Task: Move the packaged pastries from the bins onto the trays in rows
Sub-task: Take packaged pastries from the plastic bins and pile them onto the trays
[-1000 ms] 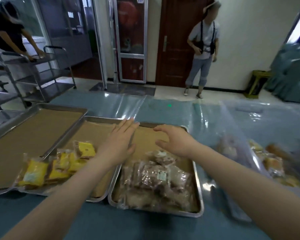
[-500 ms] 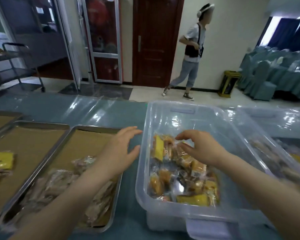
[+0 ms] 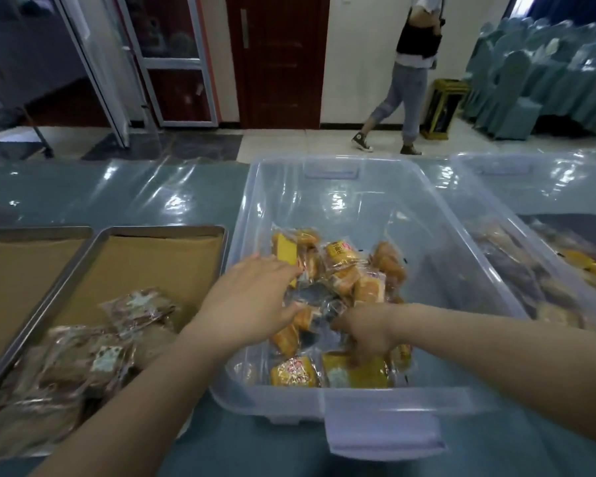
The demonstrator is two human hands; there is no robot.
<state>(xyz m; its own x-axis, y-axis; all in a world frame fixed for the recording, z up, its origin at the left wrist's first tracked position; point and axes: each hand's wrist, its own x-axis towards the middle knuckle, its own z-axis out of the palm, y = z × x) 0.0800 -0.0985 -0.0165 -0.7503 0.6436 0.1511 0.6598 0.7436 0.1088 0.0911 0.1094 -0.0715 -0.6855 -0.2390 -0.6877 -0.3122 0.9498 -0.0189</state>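
A clear plastic bin [image 3: 341, 166] stands in front of me and holds several yellow and orange packaged pastries [image 3: 344, 266]. Both my hands are inside it. My left hand [image 3: 252, 297] lies spread over the packets on the bin's left side, fingers fairly straight and thumb against an orange packet. My right hand [image 3: 365, 333] points down with curled fingers that grip a yellow packet [image 3: 355, 371] near the bin's front wall. Left of the bin is a paper-lined metal tray [image 3: 159, 256] with a loose pile of brownish packaged pastries [image 3: 93, 356] at its near end.
A second lined tray [image 3: 21, 266] sits further left. Another clear bin [image 3: 530, 173] with packaged pastries stands at the right. Shiny plastic film covers the table. Beyond it a person [image 3: 410, 80] walks past a door, with covered chairs [image 3: 530, 80] at the far right.
My view swung right from the trays to the bin. Both hands moved from above the tray down into the bin, and my right hand closed on a yellow packet.
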